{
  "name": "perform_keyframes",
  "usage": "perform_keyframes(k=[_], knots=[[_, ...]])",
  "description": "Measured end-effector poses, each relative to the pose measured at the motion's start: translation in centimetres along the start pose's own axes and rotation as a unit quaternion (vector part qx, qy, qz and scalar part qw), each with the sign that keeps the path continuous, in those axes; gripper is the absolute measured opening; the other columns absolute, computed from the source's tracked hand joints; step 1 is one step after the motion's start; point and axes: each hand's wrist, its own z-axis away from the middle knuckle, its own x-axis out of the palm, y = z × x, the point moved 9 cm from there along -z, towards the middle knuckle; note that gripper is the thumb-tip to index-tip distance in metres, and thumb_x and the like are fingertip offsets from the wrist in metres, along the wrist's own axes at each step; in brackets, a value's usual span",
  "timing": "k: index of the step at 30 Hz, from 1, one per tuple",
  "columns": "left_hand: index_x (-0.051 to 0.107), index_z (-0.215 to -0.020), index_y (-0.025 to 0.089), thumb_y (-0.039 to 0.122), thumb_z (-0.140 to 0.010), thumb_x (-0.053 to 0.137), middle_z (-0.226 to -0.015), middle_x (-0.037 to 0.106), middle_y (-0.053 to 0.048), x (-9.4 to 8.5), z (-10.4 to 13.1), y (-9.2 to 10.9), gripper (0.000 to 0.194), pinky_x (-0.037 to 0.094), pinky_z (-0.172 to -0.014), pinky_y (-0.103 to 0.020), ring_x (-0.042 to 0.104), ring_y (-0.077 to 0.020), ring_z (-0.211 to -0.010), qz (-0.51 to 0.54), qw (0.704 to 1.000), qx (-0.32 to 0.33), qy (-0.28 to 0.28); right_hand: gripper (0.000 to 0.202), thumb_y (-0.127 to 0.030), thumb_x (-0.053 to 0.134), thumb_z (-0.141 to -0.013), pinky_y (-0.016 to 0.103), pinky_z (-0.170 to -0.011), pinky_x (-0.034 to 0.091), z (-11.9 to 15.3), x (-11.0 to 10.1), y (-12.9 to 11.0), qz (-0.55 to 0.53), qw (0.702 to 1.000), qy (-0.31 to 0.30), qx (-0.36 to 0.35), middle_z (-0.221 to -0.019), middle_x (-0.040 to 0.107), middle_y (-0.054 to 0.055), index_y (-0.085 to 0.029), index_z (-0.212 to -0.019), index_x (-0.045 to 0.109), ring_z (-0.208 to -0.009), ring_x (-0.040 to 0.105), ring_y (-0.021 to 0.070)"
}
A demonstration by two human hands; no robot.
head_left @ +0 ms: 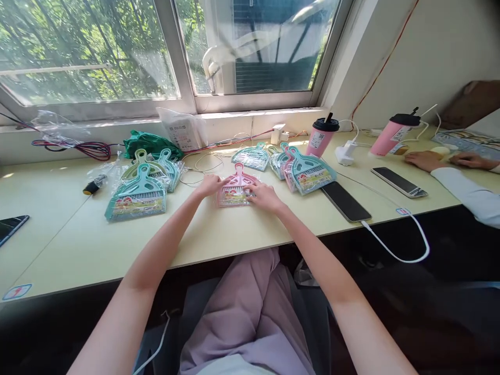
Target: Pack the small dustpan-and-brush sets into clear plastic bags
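Note:
A pink toy dustpan-and-brush set (235,195) with a printed label lies flat on the table in front of me. My left hand (211,186) is curled at its left edge, fingers closed on the rim. On the opposite side, my right hand (264,197) grips the right edge, its fingers resting over the label. To the left is a pile of wrapped sets, with a teal dustpan set (137,200) in front and a yellow-green dustpan (142,159) behind it. Several more sets overlap at the right, topped by another teal dustpan set (311,174). A further teal set (251,156) lies behind the pink one.
A black phone (347,201) on a white cable lies right of the sets, near a pink cup (322,136) and a white charger (346,153). A screwdriver-like handle (92,186) and green plastic bag (146,145) are left. Another person's hands (424,160) rest far right.

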Motion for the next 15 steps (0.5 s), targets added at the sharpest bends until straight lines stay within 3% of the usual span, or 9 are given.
perform_keyframes(k=[4, 8, 11, 13, 15], knots=[[0.053, -0.074, 0.022, 0.042, -0.072, 0.086, -0.079, 0.062, -0.005, 0.9, 0.2, -1.2, 0.039, 0.050, -0.092, -0.039, 0.066, -0.0312, -0.098, 0.184, 0.978, -0.082, 0.049, 0.024, -0.019, 0.072, -0.092, 0.051, -0.107, 0.044, -2.6, 0.4, 0.0, -0.015, 1.000, 0.009, 0.021, -0.134, 0.070, 0.007, -0.027, -0.114, 0.073, -0.129, 0.060, 0.0303], [0.055, -0.097, 0.021, 0.030, -0.073, 0.086, -0.087, 0.067, -0.005, 1.8, 1.1, -4.1, 0.039, 0.054, -0.091, -0.042, 0.070, -0.0280, -0.096, 0.437, 0.882, -0.150, 0.089, 0.010, -0.023, 0.067, -0.097, 0.047, -0.106, 0.046, -3.4, 0.8, -1.6, -0.011, 0.998, 0.061, -0.013, -0.134, 0.068, 0.010, -0.023, -0.105, 0.074, -0.129, 0.059, 0.0298], [0.060, -0.110, 0.019, 0.032, -0.072, 0.088, -0.100, 0.073, -0.010, 2.2, 1.3, -5.0, 0.049, 0.056, -0.096, -0.047, 0.073, -0.0299, -0.103, 0.523, 0.830, -0.154, 0.115, 0.021, -0.018, 0.063, -0.098, 0.043, -0.102, 0.048, -3.0, 1.5, -3.1, 0.034, 0.995, 0.074, -0.051, -0.131, 0.069, 0.014, -0.021, -0.118, 0.070, -0.124, 0.061, 0.0293], [0.064, -0.116, 0.019, 0.034, -0.072, 0.089, -0.108, 0.075, -0.012, 2.3, 1.0, -4.8, 0.054, 0.055, -0.101, -0.048, 0.073, -0.0308, -0.111, 0.541, 0.819, -0.136, 0.138, 0.024, -0.016, 0.062, -0.097, 0.043, -0.099, 0.048, -2.9, 1.7, -3.4, 0.065, 0.992, 0.080, -0.070, -0.128, 0.070, 0.016, -0.020, -0.120, 0.068, -0.123, 0.061, 0.0308], [0.066, -0.118, 0.018, 0.032, -0.074, 0.088, -0.112, 0.076, -0.013, 3.0, 0.4, -3.9, 0.051, 0.056, -0.103, -0.048, 0.073, -0.0320, -0.115, 0.562, 0.812, -0.106, 0.118, 0.018, -0.017, 0.062, -0.097, 0.044, -0.097, 0.048, -2.8, 1.4, -2.9, 0.081, 0.988, 0.102, -0.080, -0.125, 0.071, 0.018, -0.019, -0.114, 0.070, -0.122, 0.060, 0.0329]])
